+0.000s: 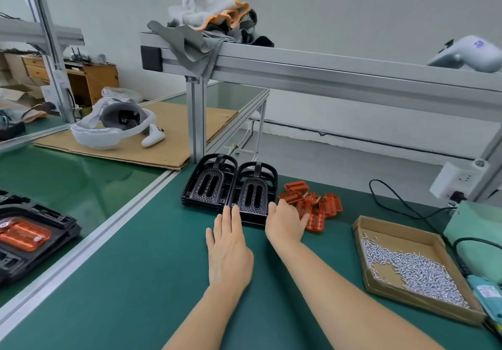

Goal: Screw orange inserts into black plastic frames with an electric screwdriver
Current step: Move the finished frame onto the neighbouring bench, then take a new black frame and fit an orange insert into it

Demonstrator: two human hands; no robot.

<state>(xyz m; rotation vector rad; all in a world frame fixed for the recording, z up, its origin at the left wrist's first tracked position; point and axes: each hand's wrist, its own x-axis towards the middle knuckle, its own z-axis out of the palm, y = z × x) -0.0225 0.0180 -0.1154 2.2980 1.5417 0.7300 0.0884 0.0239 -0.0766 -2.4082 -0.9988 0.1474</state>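
Two stacks of black plastic frames stand side by side on the green mat, one on the left (207, 185) and one on the right (254, 192). A pile of several orange inserts (317, 204) lies just right of them. My left hand (229, 249) is flat with straight fingers, its fingertips at the near edge of the frames. My right hand (285, 220) reaches between the right stack and the inserts, fingers spread and touching the nearest orange pieces. The teal electric screwdriver (486, 298) lies at the far right edge, partly cut off.
A cardboard tray (361, 224) holding many silver screws sits at right, with a mint green power box (478, 224) and black cables behind it. An aluminium rail (326, 78) crosses overhead. Finished frames with orange inserts (24, 235) lie at left; a headset (114, 124) rests on cardboard.
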